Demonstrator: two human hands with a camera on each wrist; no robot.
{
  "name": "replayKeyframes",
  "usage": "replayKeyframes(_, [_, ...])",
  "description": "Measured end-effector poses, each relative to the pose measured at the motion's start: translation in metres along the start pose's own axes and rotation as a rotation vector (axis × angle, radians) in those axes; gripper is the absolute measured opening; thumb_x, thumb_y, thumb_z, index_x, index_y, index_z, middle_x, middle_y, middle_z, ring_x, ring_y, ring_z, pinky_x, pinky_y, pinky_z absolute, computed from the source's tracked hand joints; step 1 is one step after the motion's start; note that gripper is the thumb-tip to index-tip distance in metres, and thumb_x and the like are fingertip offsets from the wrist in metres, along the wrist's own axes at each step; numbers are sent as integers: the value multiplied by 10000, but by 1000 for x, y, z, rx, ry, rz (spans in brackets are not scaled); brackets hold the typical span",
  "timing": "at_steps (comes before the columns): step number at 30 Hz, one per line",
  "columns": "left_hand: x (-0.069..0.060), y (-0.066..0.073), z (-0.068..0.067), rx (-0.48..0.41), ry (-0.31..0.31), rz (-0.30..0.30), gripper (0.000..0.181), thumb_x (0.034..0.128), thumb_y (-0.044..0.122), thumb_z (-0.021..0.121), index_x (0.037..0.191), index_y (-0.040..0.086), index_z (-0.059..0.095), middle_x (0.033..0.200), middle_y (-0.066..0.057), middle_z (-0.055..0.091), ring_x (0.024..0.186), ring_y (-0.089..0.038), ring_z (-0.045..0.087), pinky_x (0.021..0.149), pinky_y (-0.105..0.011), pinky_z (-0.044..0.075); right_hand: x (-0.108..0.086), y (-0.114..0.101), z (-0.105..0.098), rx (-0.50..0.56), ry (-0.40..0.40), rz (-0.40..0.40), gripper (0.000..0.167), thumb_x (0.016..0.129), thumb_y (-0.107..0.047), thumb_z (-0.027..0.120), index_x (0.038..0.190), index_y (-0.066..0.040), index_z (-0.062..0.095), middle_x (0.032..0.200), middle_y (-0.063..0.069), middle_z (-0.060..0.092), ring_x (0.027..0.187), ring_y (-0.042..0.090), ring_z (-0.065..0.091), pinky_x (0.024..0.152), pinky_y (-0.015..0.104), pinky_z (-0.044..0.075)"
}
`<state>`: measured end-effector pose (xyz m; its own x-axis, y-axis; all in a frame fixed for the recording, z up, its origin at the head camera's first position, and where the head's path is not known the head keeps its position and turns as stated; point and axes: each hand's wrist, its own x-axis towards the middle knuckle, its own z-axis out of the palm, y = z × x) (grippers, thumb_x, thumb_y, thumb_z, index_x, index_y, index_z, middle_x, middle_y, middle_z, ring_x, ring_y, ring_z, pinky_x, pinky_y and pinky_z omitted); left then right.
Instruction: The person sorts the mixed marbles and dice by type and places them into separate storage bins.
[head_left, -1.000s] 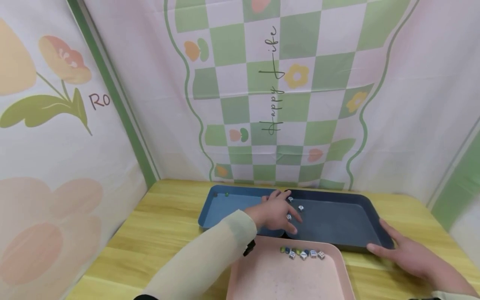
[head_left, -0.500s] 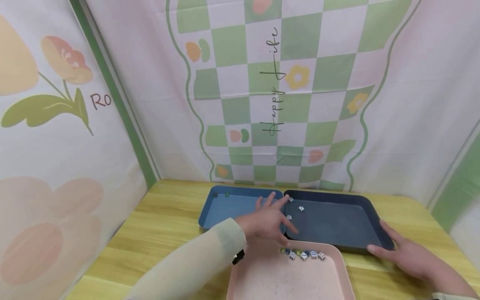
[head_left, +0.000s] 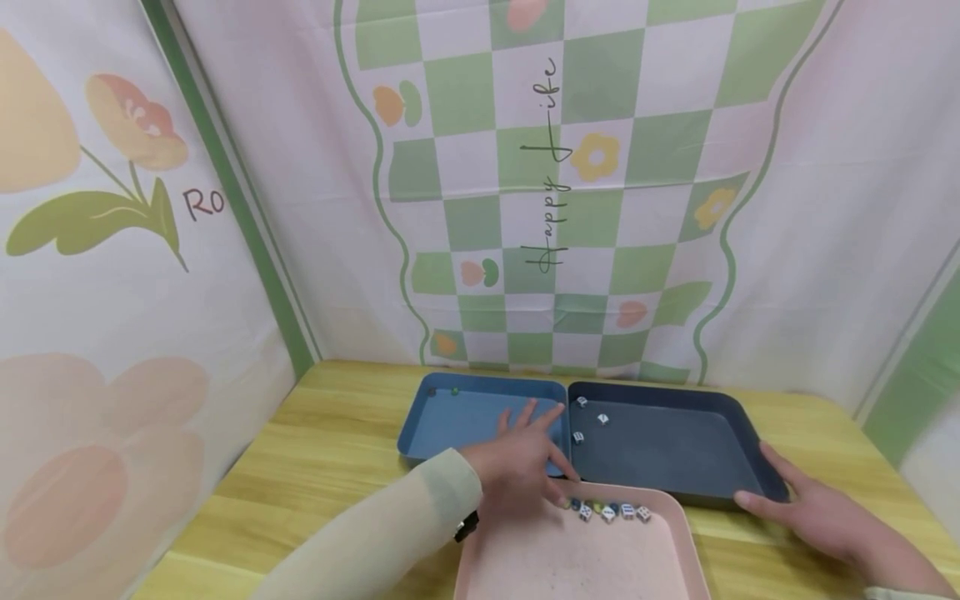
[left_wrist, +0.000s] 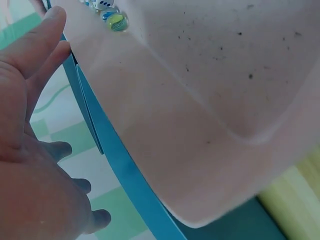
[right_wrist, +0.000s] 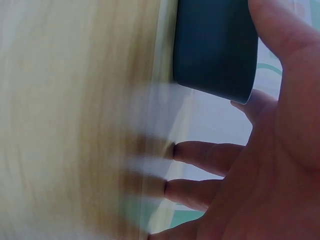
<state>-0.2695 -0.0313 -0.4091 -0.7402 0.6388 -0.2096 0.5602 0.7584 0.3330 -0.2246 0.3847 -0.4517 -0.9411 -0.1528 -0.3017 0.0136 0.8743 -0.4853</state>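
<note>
My left hand (head_left: 517,457), fingers spread and holding nothing, is over the far-left edge of the pink tray (head_left: 577,567), its thumb near a row of marbles and white dice (head_left: 608,513). In the left wrist view, a green-and-blue marble (left_wrist: 117,22) lies in the tray, a little away from the hand (left_wrist: 40,135). With thumb and forefinger at its corner, my right hand (head_left: 828,512) touches the dark tray (head_left: 675,433), where three white dice (head_left: 603,419) lie toward the left. The right wrist view shows the other fingers of that hand (right_wrist: 250,145) spread beside the tray corner.
A blue tray (head_left: 465,417) with two small marbles (head_left: 454,391) at its far left adjoins the dark tray. All three trays are on a wooden table (head_left: 300,467). Printed curtains (head_left: 525,167) hang behind and beside it.
My left hand has drawn back from the dice in the dark tray, moving left and nearer to the marbles at the pink tray's far edge. My right hand stays at the dark tray's corner.
</note>
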Motion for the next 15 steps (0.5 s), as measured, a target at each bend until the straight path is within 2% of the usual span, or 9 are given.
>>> replayKeyframes(6, [-3, -1, 0, -4, 12, 28, 208, 805, 478, 805, 997, 524, 738, 1662, 60, 19, 1498, -325, -68, 1116, -648, 49, 1, 1, 1, -7, 1, 4, 1039, 984, -627, 466, 1527, 51, -104, 1356, 531, 243, 1160, 707, 363, 838, 718, 384])
replayKeyframes(15, [-11, 6, -2, 134, 4, 66, 227, 838, 448, 798, 1043, 523, 737, 1652, 73, 102, 1502, -326, -23, 1139, -604, 56, 1, -1, 0, -13, -7, 15, 1041, 983, -634, 458, 1523, 58, -101, 1356, 532, 235, 1158, 706, 365, 840, 719, 383])
